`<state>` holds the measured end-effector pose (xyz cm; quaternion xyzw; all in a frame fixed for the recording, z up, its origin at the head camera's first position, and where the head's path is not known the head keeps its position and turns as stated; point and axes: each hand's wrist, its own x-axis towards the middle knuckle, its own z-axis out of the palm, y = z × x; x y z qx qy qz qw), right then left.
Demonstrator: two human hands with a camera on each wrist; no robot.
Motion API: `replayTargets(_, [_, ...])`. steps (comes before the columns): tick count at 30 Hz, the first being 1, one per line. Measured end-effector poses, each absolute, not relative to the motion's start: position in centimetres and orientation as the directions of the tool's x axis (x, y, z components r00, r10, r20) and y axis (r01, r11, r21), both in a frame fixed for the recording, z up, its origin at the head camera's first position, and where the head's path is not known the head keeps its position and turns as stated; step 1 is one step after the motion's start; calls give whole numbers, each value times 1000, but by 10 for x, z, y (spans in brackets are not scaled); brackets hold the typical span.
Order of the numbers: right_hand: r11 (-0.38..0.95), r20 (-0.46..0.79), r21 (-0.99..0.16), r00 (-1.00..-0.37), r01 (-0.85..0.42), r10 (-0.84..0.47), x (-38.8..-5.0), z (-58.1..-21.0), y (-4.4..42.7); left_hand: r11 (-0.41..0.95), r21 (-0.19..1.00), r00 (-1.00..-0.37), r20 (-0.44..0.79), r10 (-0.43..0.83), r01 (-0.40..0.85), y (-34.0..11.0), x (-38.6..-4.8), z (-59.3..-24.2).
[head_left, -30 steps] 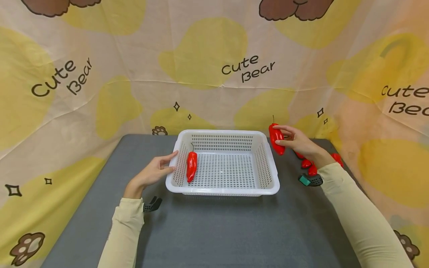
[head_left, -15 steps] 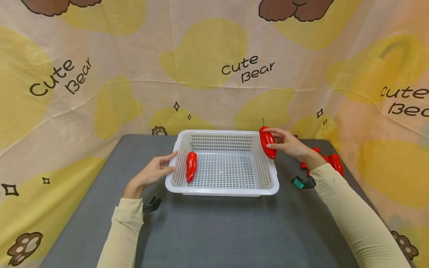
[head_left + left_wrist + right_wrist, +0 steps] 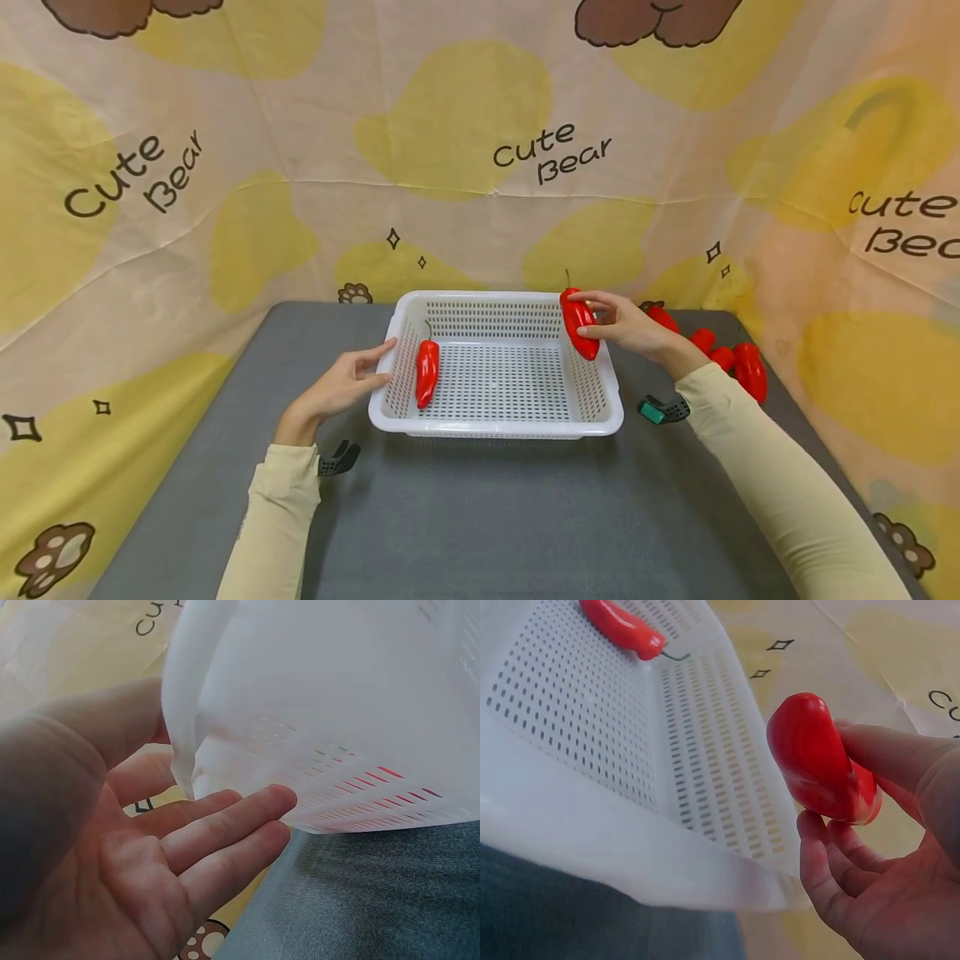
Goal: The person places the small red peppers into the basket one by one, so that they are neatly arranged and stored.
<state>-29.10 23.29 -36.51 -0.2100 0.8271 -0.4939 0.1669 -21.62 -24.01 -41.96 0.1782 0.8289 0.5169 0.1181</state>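
Note:
A white plastic basket (image 3: 495, 429) with slotted walls stands on the grey table. My left hand (image 3: 333, 392) is at its left rim, thumb and index spread and touching the edge; the left wrist view shows its other fingers (image 3: 225, 832) nearly straight beside the outer wall. One red pepper (image 3: 427, 373) lies inside along the left wall. My right hand (image 3: 630, 325) pinches another red pepper (image 3: 579, 325) between thumb and fingertips, stem up and tilted, over the basket's right rim. In the right wrist view, this held pepper (image 3: 810, 754) shows its blunt end.
Several more red peppers (image 3: 750, 372) lie in a loose group at the table's right edge, partly hidden by the right forearm. A printed cloth (image 3: 450, 125) hangs behind and around the grey table (image 3: 487, 517).
My right hand has carried its pepper leftward, from beside the basket to over its right rim. More of the peppers on the right now show. The left hand has stayed at the rim.

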Motion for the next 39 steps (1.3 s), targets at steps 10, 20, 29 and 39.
replayTargets(10, [387, -56, -902, -836, -192, -546, -289, -371, 222, 407, 897, -909, -13, 418, 174, -240, -215, -420])
replayTargets(20, [409, -71, -891, -828, -199, -556, -288, -371, 209, 391, 904, -906, -11, 423, 171, -240, -215, -420])
replayTargets(29, [424, -74, -882, -828, -207, -556, -291, -370, 199, 394, 903, -908, -11, 420, 171, -240, -215, -418])
replayTargets(39, [398, -45, -885, -806, -241, -590, -297, -372, 184, 385, 907, -904, -10, 428, 172, -241, -216, -421])
